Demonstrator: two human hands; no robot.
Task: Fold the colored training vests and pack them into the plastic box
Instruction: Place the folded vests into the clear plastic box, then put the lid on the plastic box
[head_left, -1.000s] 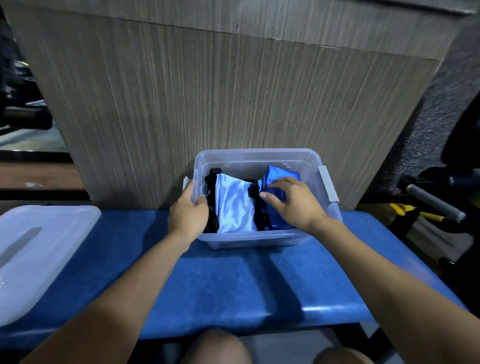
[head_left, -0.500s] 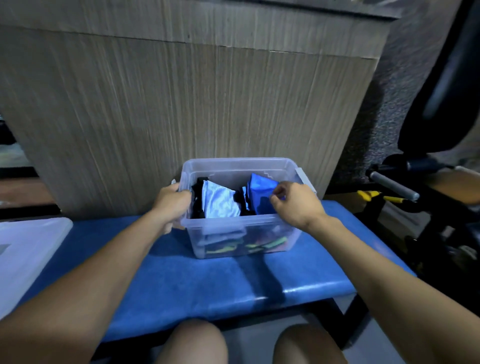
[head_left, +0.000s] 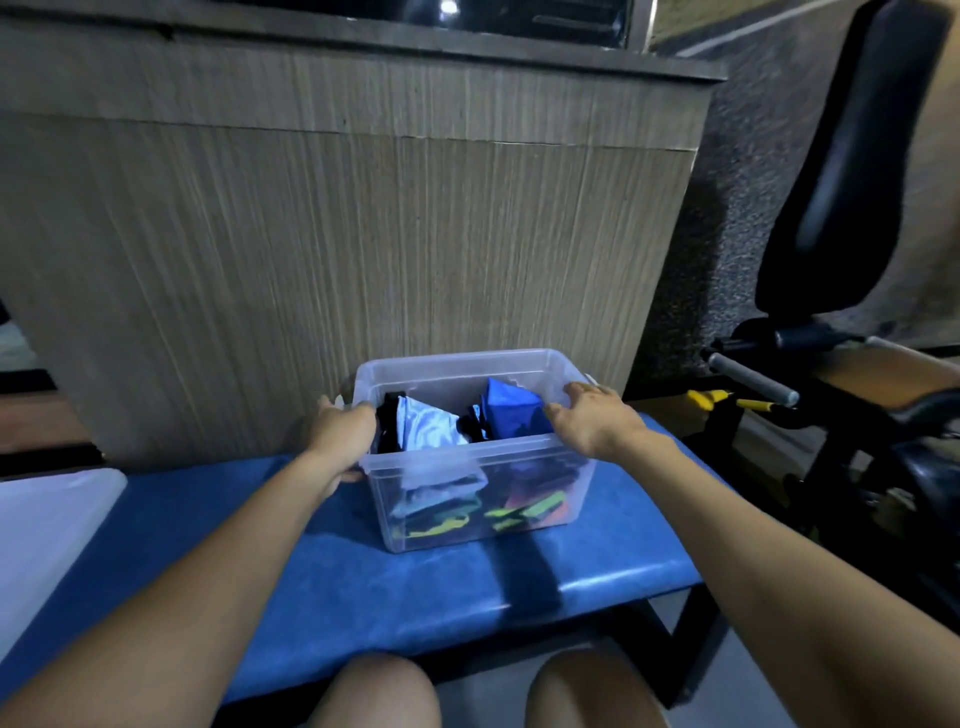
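Note:
A clear plastic box (head_left: 467, 364) stands on the blue padded bench (head_left: 395, 587) against a wood-grain wall. Folded vests fill it: a pale blue one (head_left: 426, 428) at the left, a deep blue one (head_left: 511, 410) at the right, with black, green and red cloth showing through the front wall. My left hand (head_left: 340, 439) grips the box's left rim and side. My right hand (head_left: 592, 418) lies over the right rim, fingers curled onto the edge beside the deep blue vest.
The box's white lid (head_left: 47, 530) lies on the bench at the far left. Black gym equipment with a padded seat (head_left: 841, 171) and a grey handle bar (head_left: 748, 376) stands close at the right. My knees show below the bench's front edge.
My right hand has left the deep blue vest and moved out to the box's right rim. My left hand stays on the left rim. The view has tilted up and to the right.

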